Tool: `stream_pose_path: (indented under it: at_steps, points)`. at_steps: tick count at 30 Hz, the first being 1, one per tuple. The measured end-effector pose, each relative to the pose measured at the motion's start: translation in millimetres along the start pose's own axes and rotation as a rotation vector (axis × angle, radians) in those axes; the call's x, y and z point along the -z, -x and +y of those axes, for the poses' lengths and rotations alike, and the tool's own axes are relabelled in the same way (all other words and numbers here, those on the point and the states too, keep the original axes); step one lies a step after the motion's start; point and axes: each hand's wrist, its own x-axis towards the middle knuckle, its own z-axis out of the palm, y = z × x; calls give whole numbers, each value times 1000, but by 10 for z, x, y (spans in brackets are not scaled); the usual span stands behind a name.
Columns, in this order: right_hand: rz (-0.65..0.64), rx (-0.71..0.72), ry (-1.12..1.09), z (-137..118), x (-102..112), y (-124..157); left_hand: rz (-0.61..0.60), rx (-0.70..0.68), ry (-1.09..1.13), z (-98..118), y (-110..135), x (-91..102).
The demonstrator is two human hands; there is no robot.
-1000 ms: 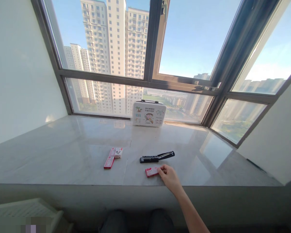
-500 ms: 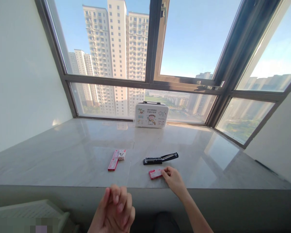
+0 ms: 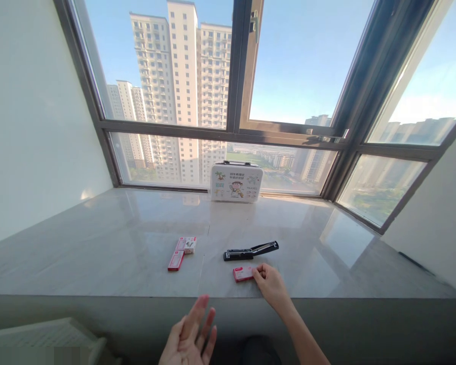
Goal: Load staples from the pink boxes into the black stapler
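Note:
My right hand (image 3: 270,286) pinches the right end of a small red and white box (image 3: 243,274) near the front edge of the sill. Just behind that box lies a black stapler (image 3: 238,254), its top arm swung open to the right. In front of the sill edge, my left hand (image 3: 192,334) is raised palm up with its fingers apart and nothing gripped in them. Farther left on the sill, two red and white boxes (image 3: 175,260) lie end to end, with a small white box (image 3: 190,245) bearing a dark staple picture beside them.
A white case (image 3: 236,183) with cartoon prints stands upright against the window. The pale marble sill (image 3: 110,253) ends in a straight front edge. A light-coloured slatted object (image 3: 49,334) is at the lower left. A thin dark strip (image 3: 416,262) lies at the right wall.
My left hand has moved slightly right and its curled fingers have spread. My right hand keeps hold of the box in nearly the same place.

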Motion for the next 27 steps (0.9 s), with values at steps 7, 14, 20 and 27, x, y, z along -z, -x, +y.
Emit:
stream_pose_path:
  at_steps: [7, 14, 20, 27]
  points:
    - [5, -21, -2, -70, 44, 26, -50, -531, -1393, -107, -652, -624]
    - [-188, -174, -137, -70, 65, -96, -323, -375, -1673, 4, -1482, -519]
    - [-333, -269, -170, -46, 188, -254, -356, -374, -1599, -3, -1564, -408]
    - [-220, -222, -21, -72, 466, -280, -342, -401, -1589, -3, -1593, -379]
